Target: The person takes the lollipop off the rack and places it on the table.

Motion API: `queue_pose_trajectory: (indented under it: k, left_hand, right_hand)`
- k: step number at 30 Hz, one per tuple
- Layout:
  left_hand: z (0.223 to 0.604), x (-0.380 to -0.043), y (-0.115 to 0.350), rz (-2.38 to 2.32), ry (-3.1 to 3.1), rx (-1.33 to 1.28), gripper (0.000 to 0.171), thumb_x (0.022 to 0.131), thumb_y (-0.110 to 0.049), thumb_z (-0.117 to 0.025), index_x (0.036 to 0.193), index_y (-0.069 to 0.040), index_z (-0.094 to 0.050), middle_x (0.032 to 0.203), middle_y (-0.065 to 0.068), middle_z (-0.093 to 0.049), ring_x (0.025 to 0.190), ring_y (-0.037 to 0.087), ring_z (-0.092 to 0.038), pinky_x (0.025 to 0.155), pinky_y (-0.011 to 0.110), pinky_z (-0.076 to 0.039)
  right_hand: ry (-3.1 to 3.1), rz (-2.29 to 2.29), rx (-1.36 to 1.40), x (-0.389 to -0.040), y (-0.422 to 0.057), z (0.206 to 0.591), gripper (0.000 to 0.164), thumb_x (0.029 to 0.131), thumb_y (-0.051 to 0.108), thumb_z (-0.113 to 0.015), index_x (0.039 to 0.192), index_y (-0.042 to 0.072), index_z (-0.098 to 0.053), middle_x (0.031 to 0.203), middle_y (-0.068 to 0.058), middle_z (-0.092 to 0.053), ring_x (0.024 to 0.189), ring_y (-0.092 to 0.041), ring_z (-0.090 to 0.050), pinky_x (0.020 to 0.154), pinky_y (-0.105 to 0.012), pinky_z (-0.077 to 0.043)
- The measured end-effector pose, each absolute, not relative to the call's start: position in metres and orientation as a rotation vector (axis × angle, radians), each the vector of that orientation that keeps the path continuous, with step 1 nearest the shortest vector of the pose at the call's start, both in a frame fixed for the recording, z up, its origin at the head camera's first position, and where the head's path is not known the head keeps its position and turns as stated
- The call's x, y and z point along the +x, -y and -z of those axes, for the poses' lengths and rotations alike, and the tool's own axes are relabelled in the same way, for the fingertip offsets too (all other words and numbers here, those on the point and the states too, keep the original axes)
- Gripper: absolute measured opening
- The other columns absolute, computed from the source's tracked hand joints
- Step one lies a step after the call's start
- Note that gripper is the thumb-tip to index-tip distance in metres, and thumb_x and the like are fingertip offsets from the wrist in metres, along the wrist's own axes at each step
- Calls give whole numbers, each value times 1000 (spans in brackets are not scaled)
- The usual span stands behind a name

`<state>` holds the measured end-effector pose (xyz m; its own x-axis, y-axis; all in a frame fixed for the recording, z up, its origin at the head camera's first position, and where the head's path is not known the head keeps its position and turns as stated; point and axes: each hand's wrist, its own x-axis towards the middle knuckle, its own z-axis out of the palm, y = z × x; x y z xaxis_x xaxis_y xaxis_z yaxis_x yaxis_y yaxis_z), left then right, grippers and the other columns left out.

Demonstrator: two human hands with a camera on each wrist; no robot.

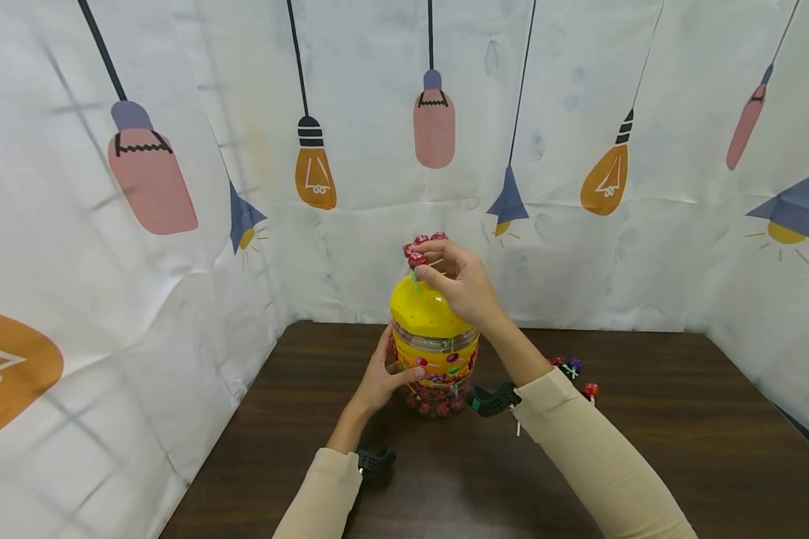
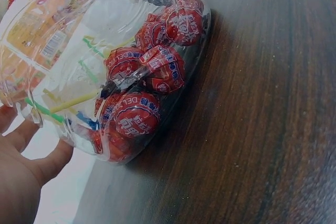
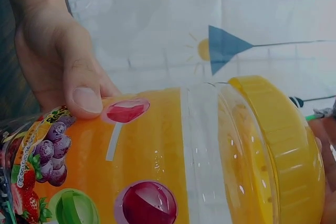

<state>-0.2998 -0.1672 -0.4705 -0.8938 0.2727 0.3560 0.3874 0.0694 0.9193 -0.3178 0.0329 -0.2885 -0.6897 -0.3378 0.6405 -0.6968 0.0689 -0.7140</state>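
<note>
A clear plastic jar [image 1: 438, 385] with a yellow lid [image 1: 423, 308] and a fruit-printed label stands on the table, with red-wrapped lollipops [image 2: 137, 114] showing in its lower part. My left hand [image 1: 380, 382] grips the jar's left side, its thumb across the label, as the right wrist view also shows. Above the lid, my right hand [image 1: 465, 284] pinches a red lollipop [image 1: 416, 259] with a green stick between thumb and fingers. More red lollipop heads [image 1: 438, 236] stand up behind it. Whether the sticks sit in the lid is partly hidden by my fingers.
Several loose lollipops [image 1: 590, 390] lie on the dark wooden table [image 1: 647, 449] to the right, partly behind my right forearm. A white curtain [image 1: 377, 262] printed with lamps rises behind the table and along its sides.
</note>
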Motion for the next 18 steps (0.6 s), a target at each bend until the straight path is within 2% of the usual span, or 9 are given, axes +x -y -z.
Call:
queue_pose_trajectory:
  k: [7, 18]
  left_hand:
    - [470, -299, 167, 1969, 2229, -687, 98, 88, -48, -78, 162, -42, -14, 163, 1, -35, 149, 31, -35, 118, 69, -31]
    - [470, -299, 166, 1969, 2229, -675, 98, 87, -49, -78, 162, -43, -14, 163, 1, -35, 151, 32, -33, 118, 71, -27]
  right_hand:
    - [1981, -1707, 997, -316, -32, 287, 28, 99, 9, -67, 127, 6, -66, 111, -16, -66, 86, -28, -69, 73, -28, -61]
    - [1931, -1705, 1031, -305, -36, 281, 30, 100, 3, -64, 130, 1, -63, 104, -18, -63, 82, -26, -71, 67, -32, -63]
